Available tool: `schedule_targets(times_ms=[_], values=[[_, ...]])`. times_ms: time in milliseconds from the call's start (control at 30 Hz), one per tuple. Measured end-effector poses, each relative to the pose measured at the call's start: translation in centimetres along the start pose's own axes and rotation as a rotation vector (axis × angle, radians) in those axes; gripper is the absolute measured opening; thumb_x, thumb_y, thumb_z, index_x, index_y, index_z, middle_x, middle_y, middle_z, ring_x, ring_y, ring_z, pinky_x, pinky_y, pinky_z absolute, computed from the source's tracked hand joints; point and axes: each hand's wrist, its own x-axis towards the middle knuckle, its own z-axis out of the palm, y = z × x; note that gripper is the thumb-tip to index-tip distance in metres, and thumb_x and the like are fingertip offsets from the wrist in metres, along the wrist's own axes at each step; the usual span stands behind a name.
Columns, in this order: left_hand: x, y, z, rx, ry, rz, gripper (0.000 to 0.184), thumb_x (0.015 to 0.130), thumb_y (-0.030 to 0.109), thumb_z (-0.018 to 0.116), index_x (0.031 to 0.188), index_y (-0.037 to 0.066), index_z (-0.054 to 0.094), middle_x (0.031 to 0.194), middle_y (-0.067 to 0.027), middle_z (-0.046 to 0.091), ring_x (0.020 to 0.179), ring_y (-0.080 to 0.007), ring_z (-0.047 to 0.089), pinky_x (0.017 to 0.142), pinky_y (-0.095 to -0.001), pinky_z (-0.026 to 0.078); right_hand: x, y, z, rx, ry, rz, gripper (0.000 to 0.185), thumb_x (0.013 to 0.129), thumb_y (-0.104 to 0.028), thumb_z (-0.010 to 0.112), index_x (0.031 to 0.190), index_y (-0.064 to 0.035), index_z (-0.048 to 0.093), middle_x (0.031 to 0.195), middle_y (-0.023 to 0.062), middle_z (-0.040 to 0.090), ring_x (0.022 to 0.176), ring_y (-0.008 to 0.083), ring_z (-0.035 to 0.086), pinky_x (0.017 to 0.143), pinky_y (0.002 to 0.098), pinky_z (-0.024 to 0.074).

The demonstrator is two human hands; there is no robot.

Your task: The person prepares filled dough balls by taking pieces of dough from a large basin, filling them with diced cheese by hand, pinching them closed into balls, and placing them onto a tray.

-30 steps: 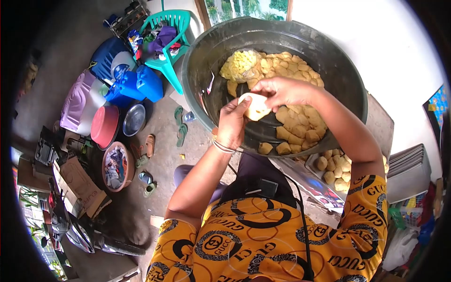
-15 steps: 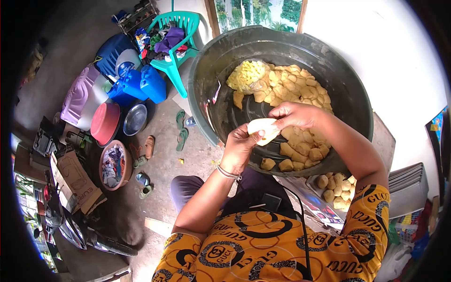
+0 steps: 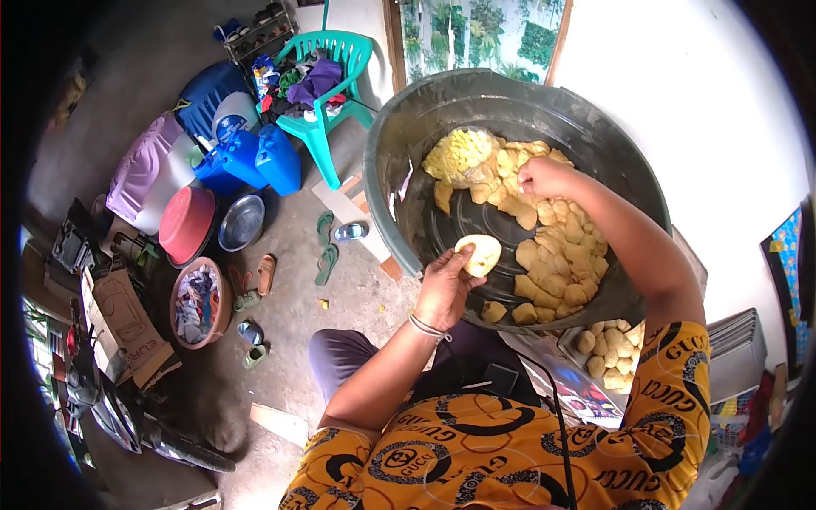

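Observation:
Between its thumb and fingers, my left hand (image 3: 445,289) holds a flat, pale yellow dough piece (image 3: 483,255) over the near left part of a large dark tub (image 3: 387,183). My right hand (image 3: 544,177) is over the tub's middle, its fingers closed together above the dough pieces; what they hold, if anything, is too small to make out. Many tan dough pieces (image 3: 557,255) cover the right and far parts of the tub floor. A clear bag of yellow chunks (image 3: 463,155) lies at their far left end.
Right of my lap is a tray of round dough balls (image 3: 610,350). A green chair (image 3: 319,127) piled with clothes stands beyond the tub's left side. Blue jugs (image 3: 276,160), a red basin (image 3: 187,223), slippers and a laundry basin (image 3: 219,310) are on the left.
My right hand has left the dough piece and moved away over the pile. My left hand still holds the piece, now lower. The view has shifted, so the tub appears lower and further right.

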Motion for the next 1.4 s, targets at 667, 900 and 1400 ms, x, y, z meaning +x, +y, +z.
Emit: schedule_targets(times_ms=[667, 900, 1400], values=[[-0.4, -0.6, -0.9, -0.012, -0.091, 0.064, 0.022, 0.091, 0.022, 0.058, 0.102, 0.003, 0.058, 0.095, -0.0028, 0.063, 0.086, -0.0098, 0.061, 0.072, -0.0242, 0.049, 13.5, 0.9, 5.6, -0.23, 0.355, 0.319, 0.038, 0.085, -0.032, 0.059, 0.118, -0.0133, 0.059, 0.125, 0.0089, 0.045, 0.116, 0.0286, 0.04, 0.099, 0.0407, 0.0352], [0.0, -0.8, -0.8, 0.004, -0.086, 0.072, 0.022, 0.091, 0.022, 0.058, 0.101, 0.002, 0.058, 0.094, -0.0035, 0.063, 0.086, -0.0101, 0.061, 0.073, -0.0241, 0.049, 14.7, 2.5, 4.1, -0.247, 0.321, 0.404, 0.035, 0.081, -0.032, 0.063, 0.114, -0.0182, 0.063, 0.124, 0.007, 0.046, 0.118, 0.0276, 0.039, 0.099, 0.0417, 0.0348], [0.3, -0.9, -0.7, 0.04, -0.059, 0.073, 0.022, 0.091, 0.022, 0.057, 0.1, 0.002, 0.059, 0.093, -0.003, 0.063, 0.083, -0.0091, 0.06, 0.069, -0.023, 0.049, 15.0, 3.3, 5.0, -0.155, 0.461, 0.313, 0.019, 0.079, -0.02, 0.065, 0.094, -0.0083, 0.067, 0.094, 0.0118, 0.065, 0.091, 0.0269, 0.062, 0.082, 0.039, 0.0486]])
